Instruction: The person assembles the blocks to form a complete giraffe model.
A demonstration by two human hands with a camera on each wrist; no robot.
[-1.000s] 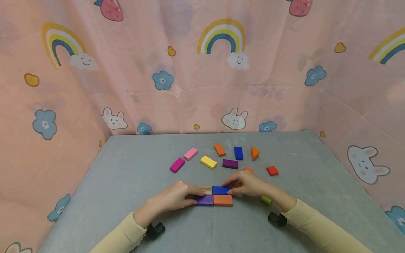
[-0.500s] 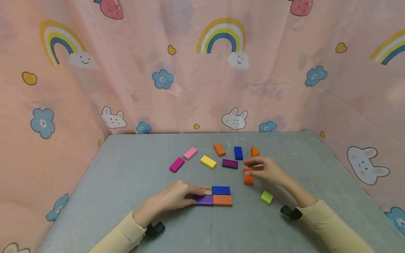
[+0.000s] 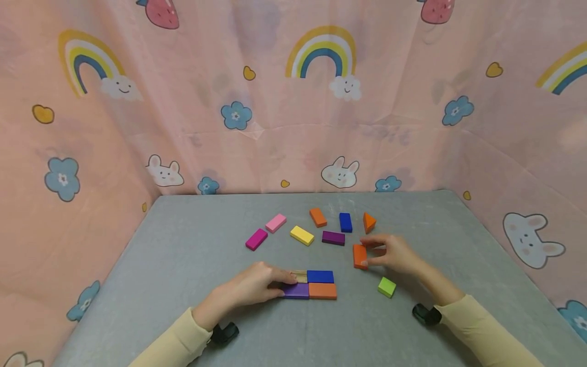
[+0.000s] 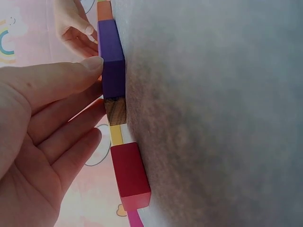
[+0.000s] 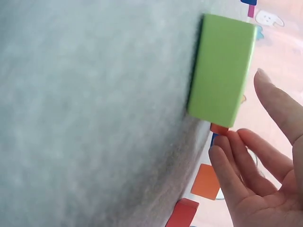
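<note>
A grey table [image 3: 183,265] stands walled on three sides by a pink cloth backdrop [image 3: 275,102] printed with rainbows, rabbits and flowers. At the near middle lies a flat cluster of four blocks: a purple block [image 3: 296,290] and an orange block [image 3: 323,290] in front, a bare wooden block [image 3: 300,276] and a blue block [image 3: 320,276] behind, each with its long axis running left to right.

The left hand [image 3: 249,285] rests on the table at the cluster's left end, fingers nearly straight, their tips touching the purple block and the wooden one; the left wrist view shows a fingertip [image 4: 92,64] pressed against the purple block's end.

The right hand [image 3: 394,253] pinches a small orange-red block [image 3: 359,256] between thumb and fingers, to the right of the cluster and a little behind it. That block's long axis points away from the person, toward the backdrop.

A green block [image 3: 387,286] lies just in front of the right hand, apart from it.

Farther back, a loose row is spread out: a magenta block [image 3: 256,239], a pink block [image 3: 276,223], a yellow block [image 3: 302,235], a dark purple block [image 3: 333,237], an orange brick [image 3: 318,217], a dark blue block [image 3: 345,222] and an orange wedge [image 3: 369,222].
</note>
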